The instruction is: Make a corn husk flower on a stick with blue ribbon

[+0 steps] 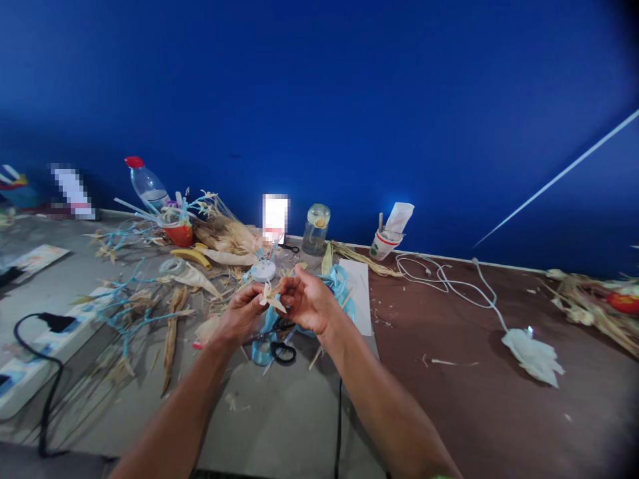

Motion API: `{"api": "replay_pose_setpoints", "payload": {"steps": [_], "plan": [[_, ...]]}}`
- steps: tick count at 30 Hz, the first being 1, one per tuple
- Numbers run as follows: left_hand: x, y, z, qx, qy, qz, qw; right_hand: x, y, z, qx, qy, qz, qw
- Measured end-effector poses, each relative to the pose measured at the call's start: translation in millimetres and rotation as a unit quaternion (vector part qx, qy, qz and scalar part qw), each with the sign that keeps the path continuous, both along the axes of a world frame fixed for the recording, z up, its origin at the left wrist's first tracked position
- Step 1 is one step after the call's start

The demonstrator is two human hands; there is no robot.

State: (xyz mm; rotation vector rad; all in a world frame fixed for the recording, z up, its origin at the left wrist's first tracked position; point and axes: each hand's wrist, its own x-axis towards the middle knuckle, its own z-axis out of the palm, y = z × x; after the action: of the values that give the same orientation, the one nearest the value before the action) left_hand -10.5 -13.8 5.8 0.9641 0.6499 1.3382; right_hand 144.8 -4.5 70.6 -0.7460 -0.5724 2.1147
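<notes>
A small cream-coloured flower [271, 296], apparently of dried husk, is between my two hands over the cluttered middle of the table. My left hand [241, 311] pinches it from the left, thumb and fingers closed at its base. From the right, my right hand [310, 301] has its thumb and fingertips closed at the flower's petals. Beneath my hands lie black-handled scissors [283, 353], partly covered, and a light blue ribbon [262, 350]. A white round piece [263, 270] with blue stems stands just behind the flower.
Blue-stemmed husk flowers [124, 313] and a white power strip [60, 356] lie on the left. Behind are a bottle [146, 184], a red cup [178, 233], a glass jar [316, 229] and a paper cup [384, 244]. A white cable [444, 273] crosses the brown right side.
</notes>
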Motion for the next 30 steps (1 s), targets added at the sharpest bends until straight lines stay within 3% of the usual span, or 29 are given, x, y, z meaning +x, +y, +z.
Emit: {"api": "replay_pose_setpoints", "payload": {"steps": [3,9,13,20,23,26,30], "plan": [[-1,1,-1.3,-0.005,0.004,0.006,1.0,7,-3,7.2,-0.013,-0.006,0.008,1.0],[-1,1,-0.7,-0.003,0.012,0.014,1.0,5,-16,17.8,0.167,-0.124,-0.018,0.978],[-1,1,0.8,-0.012,0.016,0.019,1.0,2,-16,16.8,0.232,-0.212,-0.037,0.949],[-3,1,-2.7,0.007,0.038,0.008,0.999,-1,-13,10.2,0.28,-0.265,-0.09,0.918],[-4,1,-5.3,0.012,0.053,0.009,0.998,-3,-10,5.2,0.226,-0.225,-0.079,0.945],[-4,1,-5.9,0.011,0.044,-0.001,0.999,-3,-7,3.4,0.113,-0.103,0.001,0.988],[-3,-1,-1.3,0.001,0.005,-0.002,1.0,1,-5,5.3,0.018,-0.001,0.07,0.997]]}}
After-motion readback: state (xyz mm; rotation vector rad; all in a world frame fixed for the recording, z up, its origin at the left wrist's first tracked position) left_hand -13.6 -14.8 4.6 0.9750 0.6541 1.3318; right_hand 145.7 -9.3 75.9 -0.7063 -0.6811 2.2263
